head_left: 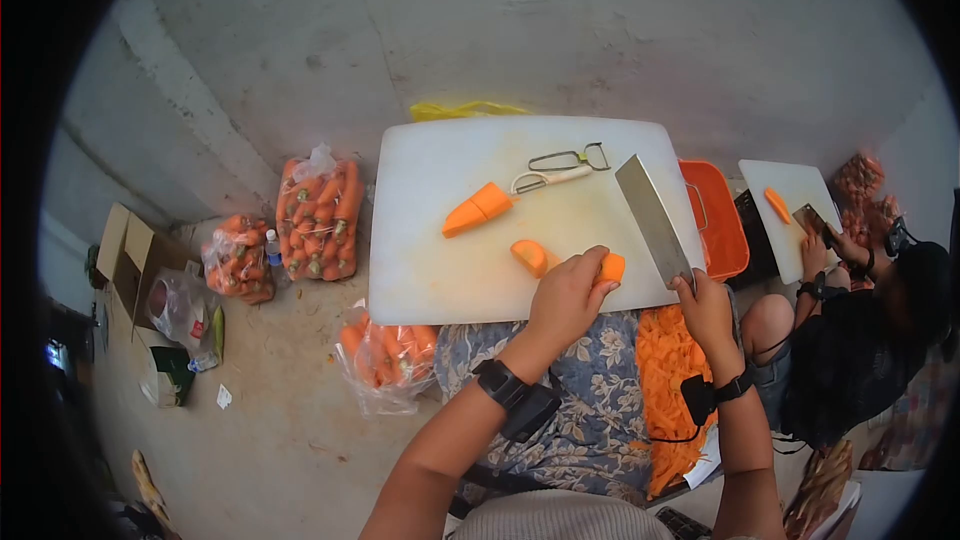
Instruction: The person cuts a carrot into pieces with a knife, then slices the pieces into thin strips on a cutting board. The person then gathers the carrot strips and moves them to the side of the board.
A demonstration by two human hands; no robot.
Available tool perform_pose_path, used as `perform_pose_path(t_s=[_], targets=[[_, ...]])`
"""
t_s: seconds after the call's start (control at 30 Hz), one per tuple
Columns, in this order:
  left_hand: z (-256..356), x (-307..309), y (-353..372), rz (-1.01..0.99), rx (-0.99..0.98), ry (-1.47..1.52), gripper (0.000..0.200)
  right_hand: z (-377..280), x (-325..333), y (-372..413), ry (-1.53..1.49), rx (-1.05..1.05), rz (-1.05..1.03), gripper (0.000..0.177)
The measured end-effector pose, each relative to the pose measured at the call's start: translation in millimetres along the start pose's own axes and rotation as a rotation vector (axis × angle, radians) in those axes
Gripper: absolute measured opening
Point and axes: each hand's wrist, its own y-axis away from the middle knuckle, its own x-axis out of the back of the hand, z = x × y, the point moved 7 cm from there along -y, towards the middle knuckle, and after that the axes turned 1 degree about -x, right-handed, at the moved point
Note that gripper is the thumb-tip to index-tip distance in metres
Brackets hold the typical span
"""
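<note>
My left hand (568,292) is closed around a carrot piece (613,267) at the front edge of the white cutting board (420,270). My right hand (706,312) grips the handle of a cleaver (655,225), whose broad blade points away from me over the board's right side. Beside my left fingers sits a short carrot chunk (529,257) with a cut face showing. Farther back, peeled carrot pieces (478,210) rest close together. Two peelers (552,178) lie near the board's far edge, one with a white handle.
Bags of carrots (320,220) stand on the floor at left, near a cardboard box (140,260). An orange bin (718,225) is right of the board. Carrot shreds (668,380) are heaped beside my lap. At far right, another person (850,360) holds a knife over a second board (790,185).
</note>
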Motion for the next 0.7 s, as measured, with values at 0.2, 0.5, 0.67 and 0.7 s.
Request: perform_pose_path(t_s=[0.2,0.5,0.67,0.7], targets=[[-14.8,-42.6,-32.5,-0.128,-0.017,-0.574,0.045,-15.6,-4.1,3.0,0.173,0.043,-0.043,0.029],[-1.0,49.4,-5.5,0.139,-0.076,-0.720,0.053,-12.7,-3.8,-1.6,0.123,-0.011,-0.060,0.027],[-42.6,67.5,0.7,-0.028,0.088,-0.547,0.052,-6.4,-3.0,-6.4,0.049,-0.002,-0.068,0.030],[-44.6,71.5,3.9,0.007,0.119,-0.495,0.051,-5.9,-2.8,-6.0,0.059,-0.014,-0.076,0.031]])
